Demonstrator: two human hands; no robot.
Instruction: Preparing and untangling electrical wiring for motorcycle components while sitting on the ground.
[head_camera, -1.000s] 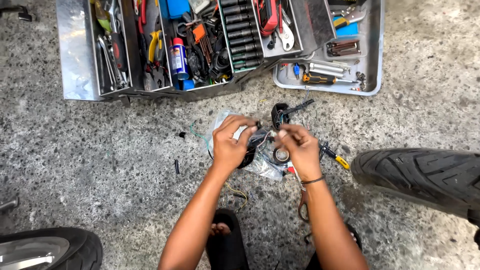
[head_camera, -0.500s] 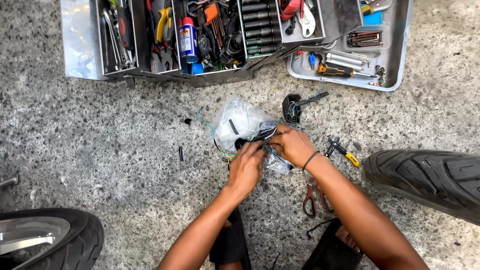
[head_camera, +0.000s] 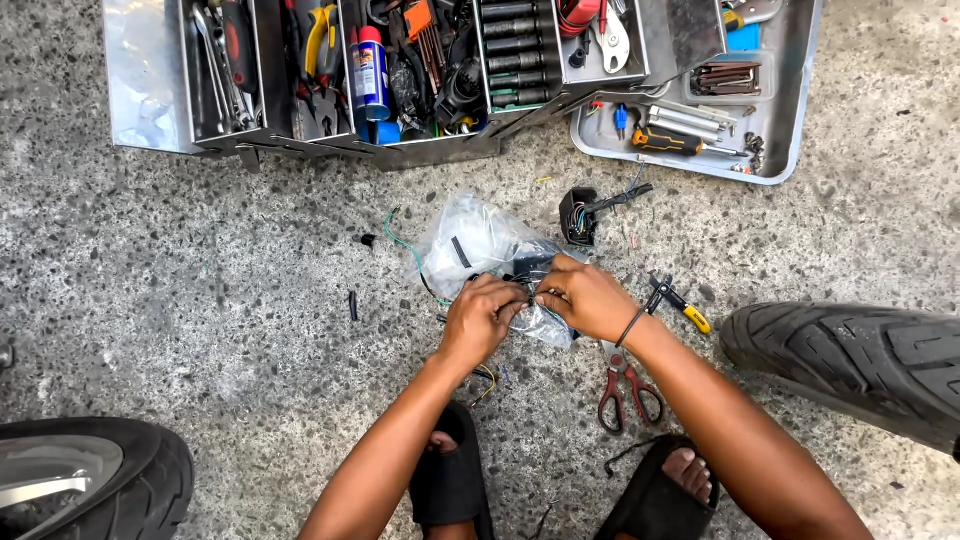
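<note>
Middle: the left hand (head_camera: 478, 322) and the right hand (head_camera: 588, 298) meet over a clear plastic bag (head_camera: 478, 245), and both pinch something small and dark there.
Top: the open metal toolbox (head_camera: 150, 90) and its tray (head_camera: 790, 120) block the way up.
Right: a tyre (head_camera: 850, 360) lies close to the right arm, with little room.
Near right: red pliers (head_camera: 625, 385) and a yellow-handled tool (head_camera: 680, 305) lie just beside the wrist.
Above bag: a black connector (head_camera: 580, 215) sits between bag and toolbox.
Left: bare concrete floor (head_camera: 200, 280), wide open, only small black bits (head_camera: 352, 305).
Bottom left: a second tyre (head_camera: 100, 480), well apart.
</note>
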